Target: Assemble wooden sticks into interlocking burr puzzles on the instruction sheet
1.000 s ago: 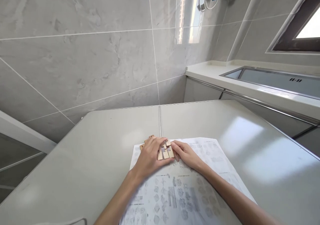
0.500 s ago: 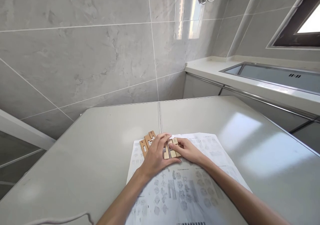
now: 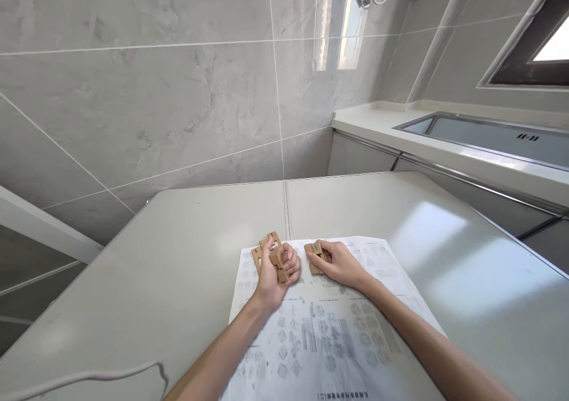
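My left hand (image 3: 276, 270) is curled shut on a small flat wooden puzzle piece (image 3: 279, 262), held just above a printed instruction sheet (image 3: 329, 336). More flat wooden pieces (image 3: 261, 251) lie side by side under and behind that hand, at the sheet's far left corner. My right hand (image 3: 336, 264) is closed on another small group of wooden pieces (image 3: 313, 251), a little to the right. The two hands are a short gap apart.
The sheet lies on a pale grey tabletop (image 3: 186, 252) with a seam down its middle. Grey tiled wall stands behind. A counter with a steel sink (image 3: 489, 137) runs at the right. A thin white cable (image 3: 89, 378) lies at the near left edge.
The hands, which were together over one cluster of wooden pieces, have drawn apart. Each now grips its own share, the left curled into a fist.
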`<state>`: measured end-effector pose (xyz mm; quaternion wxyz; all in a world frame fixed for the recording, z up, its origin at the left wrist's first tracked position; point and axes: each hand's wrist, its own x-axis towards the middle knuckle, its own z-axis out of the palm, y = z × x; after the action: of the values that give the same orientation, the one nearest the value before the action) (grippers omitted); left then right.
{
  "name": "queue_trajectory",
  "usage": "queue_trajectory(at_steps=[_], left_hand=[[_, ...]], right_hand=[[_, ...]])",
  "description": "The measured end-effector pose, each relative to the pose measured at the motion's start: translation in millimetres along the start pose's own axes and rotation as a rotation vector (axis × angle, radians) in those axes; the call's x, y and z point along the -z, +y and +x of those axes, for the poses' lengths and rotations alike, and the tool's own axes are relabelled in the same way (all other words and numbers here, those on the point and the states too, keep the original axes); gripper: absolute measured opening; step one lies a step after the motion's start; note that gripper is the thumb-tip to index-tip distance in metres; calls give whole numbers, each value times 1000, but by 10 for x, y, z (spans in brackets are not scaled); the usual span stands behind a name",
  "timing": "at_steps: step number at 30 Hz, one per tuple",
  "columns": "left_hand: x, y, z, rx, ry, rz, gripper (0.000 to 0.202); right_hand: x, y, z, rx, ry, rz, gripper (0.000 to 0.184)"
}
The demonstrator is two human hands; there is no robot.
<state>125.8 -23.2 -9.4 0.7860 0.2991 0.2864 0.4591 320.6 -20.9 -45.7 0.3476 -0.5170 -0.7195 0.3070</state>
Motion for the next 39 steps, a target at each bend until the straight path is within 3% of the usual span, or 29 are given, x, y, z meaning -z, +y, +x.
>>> queue_trajectory(at_steps=[3,9,18,23,33,36,39], left_hand=[[42,-5,28,55,17,-101,58],[40,-3,30,111,95,-14,59],[45,-32,4,139,56,-16,25],[61,-64,-6,127,28,65,30],[18,-30,-44,130,-82,270,43],[19,-26,-39,137,-69,250,37],[45,-30,-28,147,-65,218,29]], right_hand=[[9,-4,-15,42,-21,-67,43],[61,3,-26,47,-31,-177,46],[104,35,-14,-15,9,-242,47],[98,22,-11,-37,24,-213,38],[86,17,-30,-66,37,-275,37],[72,29,-24,-82,91,-224,39],[80,39,-7,-129,240,-73,47]])
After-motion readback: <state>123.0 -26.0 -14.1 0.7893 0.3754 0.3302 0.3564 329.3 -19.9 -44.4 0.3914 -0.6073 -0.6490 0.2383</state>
